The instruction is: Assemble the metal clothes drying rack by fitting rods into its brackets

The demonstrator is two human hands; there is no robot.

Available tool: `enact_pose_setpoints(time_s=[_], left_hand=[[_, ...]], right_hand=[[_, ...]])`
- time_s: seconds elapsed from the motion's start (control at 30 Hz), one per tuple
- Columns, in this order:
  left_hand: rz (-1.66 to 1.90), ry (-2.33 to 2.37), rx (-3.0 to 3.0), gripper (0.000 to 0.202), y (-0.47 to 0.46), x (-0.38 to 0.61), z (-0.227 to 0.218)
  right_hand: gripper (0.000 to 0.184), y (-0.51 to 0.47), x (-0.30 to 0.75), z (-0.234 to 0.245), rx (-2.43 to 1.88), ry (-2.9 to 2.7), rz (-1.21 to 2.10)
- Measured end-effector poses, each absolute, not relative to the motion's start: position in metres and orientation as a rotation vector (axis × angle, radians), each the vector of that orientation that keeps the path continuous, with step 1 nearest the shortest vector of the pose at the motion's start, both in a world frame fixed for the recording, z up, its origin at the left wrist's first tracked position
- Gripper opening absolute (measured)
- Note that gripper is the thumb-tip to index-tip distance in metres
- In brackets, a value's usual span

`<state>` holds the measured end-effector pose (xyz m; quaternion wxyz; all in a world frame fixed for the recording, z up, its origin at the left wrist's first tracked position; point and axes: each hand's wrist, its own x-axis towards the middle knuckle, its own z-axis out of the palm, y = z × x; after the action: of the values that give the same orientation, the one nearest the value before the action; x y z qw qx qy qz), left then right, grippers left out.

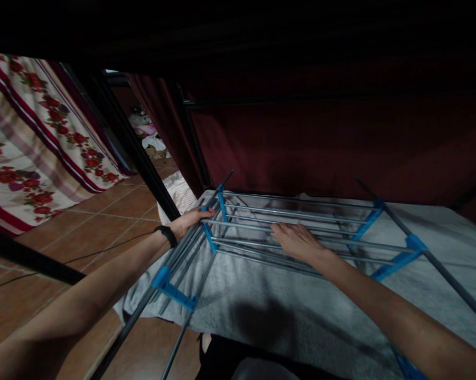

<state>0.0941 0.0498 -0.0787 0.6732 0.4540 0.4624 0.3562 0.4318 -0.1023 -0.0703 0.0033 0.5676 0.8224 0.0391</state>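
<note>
A drying rack (241, 227) of grey metal tubes with blue plastic joints lies on a grey blanket (238, 295). My left hand (190, 220), with a dark band at the wrist, is closed around the rack's left side pole beside a blue joint (208, 229). Further right, my right hand (293, 238) has its fingers curled over one of the long crossbars near the middle. Its fingertips are partly hidden behind the bar. A blue bracket (176, 293) joins two poles nearer to me, and another blue bracket (400, 258) sits at the right end.
Dark red fabric (301, 148) hangs along the back. A black metal post (137, 153) stands at the left, by a floral curtain (43, 142). Tiled floor (103, 221) with a thin cable lies below. A dark frame covers the top of the view.
</note>
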Motion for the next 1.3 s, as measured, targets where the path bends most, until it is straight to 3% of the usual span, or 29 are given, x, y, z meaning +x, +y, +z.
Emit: enact_pose_setpoints(time_s=[0.3, 0.87, 1.3], left_hand=[[0.581, 0.865, 1.056, 0.041, 0.054, 0.067, -0.069], [0.811, 1.013, 1.013, 0.026, 0.041, 0.088, -0.073], [0.843, 1.0, 0.958, 0.035, 0.051, 0.084, -0.089]], right_hand=[[0.031, -0.096, 0.436, -0.071, 1.803, 2.538, 0.127], [0.032, -0.094, 0.438, -0.077, 1.753, 2.577, 0.103], [0.03, -0.096, 0.436, -0.066, 1.761, 2.564, -0.012]])
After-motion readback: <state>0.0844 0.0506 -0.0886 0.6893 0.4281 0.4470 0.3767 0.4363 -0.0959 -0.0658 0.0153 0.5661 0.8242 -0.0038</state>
